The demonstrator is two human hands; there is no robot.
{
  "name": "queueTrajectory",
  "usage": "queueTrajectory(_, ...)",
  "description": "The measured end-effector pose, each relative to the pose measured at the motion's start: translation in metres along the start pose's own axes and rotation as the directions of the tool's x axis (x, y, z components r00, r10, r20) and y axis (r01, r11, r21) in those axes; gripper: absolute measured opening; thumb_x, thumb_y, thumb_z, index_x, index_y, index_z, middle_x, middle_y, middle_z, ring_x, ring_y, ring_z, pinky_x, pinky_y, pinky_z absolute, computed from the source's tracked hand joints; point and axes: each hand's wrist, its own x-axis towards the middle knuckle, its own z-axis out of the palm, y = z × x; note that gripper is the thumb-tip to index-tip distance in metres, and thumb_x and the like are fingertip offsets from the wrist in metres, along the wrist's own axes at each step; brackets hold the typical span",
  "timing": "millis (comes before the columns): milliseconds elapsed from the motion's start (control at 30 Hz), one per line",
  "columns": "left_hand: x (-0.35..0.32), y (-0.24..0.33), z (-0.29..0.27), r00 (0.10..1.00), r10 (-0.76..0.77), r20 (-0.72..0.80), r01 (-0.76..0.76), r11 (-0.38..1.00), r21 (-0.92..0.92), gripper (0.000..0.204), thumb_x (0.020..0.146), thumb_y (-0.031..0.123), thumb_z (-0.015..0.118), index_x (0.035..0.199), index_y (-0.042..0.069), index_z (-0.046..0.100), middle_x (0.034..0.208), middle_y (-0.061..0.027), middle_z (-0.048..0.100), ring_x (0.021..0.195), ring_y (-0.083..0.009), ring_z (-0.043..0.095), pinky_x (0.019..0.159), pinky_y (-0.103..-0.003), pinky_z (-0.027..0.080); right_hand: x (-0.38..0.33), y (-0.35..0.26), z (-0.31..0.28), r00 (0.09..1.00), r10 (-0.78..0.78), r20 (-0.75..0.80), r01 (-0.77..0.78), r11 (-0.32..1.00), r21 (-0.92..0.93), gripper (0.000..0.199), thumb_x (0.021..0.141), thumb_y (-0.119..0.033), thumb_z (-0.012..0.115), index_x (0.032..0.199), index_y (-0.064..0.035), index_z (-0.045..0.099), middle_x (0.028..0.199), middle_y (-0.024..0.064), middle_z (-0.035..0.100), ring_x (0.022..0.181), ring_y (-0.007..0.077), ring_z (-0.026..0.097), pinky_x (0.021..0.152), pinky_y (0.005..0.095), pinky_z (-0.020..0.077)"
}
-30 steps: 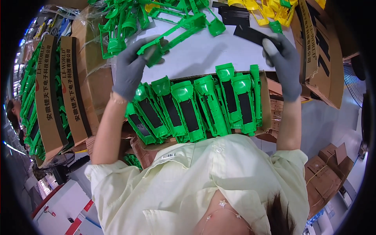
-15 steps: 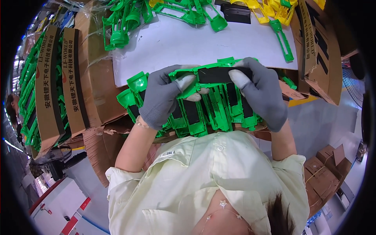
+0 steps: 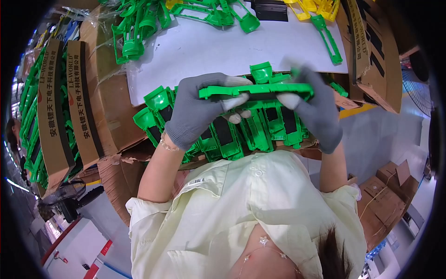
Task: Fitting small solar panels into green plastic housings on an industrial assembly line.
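Note:
A long green plastic housing [image 3: 258, 89] is held crosswise in front of my chest, now seen nearly edge-on. My grey-gloved left hand [image 3: 195, 111] is closed on its left end, thumb beneath. My grey-gloved right hand [image 3: 320, 114] grips the right end with its thumb against the lower side; its other fingers are smeared by motion. A dark strip shows under the housing's edge. Right below lie several similar green housings with black inserts [image 3: 225, 137], crowded together in an open carton and partly hidden by my hands.
Beyond my hands lies a white board [image 3: 186, 56], with loose green frames [image 3: 139, 28] at the far left, a black piece [image 3: 270, 10] and yellow frames [image 3: 327, 9] at the far right. Cardboard flaps [image 3: 374, 56] stand right. More cartons [image 3: 83, 102] stand left, with green parts [image 3: 30, 121].
The housing has tilted from showing its open face with the black insert to nearly edge-on. My right fingers have moved and blurred. The whole view has shifted slightly.

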Motion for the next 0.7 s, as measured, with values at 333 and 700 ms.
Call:
queueTrajectory(333, 0.03, -0.005, 0.033, 0.972, -0.214, 0.093, 0.182, 0.945, 0.271, 0.023, 0.074, 0.009, 0.073, 0.091, 0.002, 0.06, 0.076, -0.0081, 0.064, 0.061, -0.0161, 0.064, 0.046, -0.027, 0.046, -0.076, 0.008, -0.029, 0.835, 0.455, 0.311, -0.382, 0.884, -0.268, 0.034, 0.087, -0.034, 0.062, 0.075, -0.0018, 0.063, 0.052, 0.0072, 0.055, 0.045, 0.0133, 0.055, 0.047, 0.0286, 0.042)
queueTrajectory(700, 0.09, -0.018, 0.028, 0.827, 0.447, 0.34, -0.404, 0.052, 0.913, 0.05, 0.063, 0.016, 0.071, 0.11, 0.009, 0.056, 0.108, -0.0115, 0.057, 0.103, -0.0319, 0.052, 0.082, -0.041, 0.047, -0.057, 0.029, -0.059, 0.803, 0.382, 0.457, -0.117, 0.854, -0.507, 0.042, 0.074, -0.047, 0.066, 0.087, -0.0075, 0.068, 0.062, 0.0104, 0.062, 0.056, 0.0256, 0.062, 0.056, 0.0355, 0.0475)
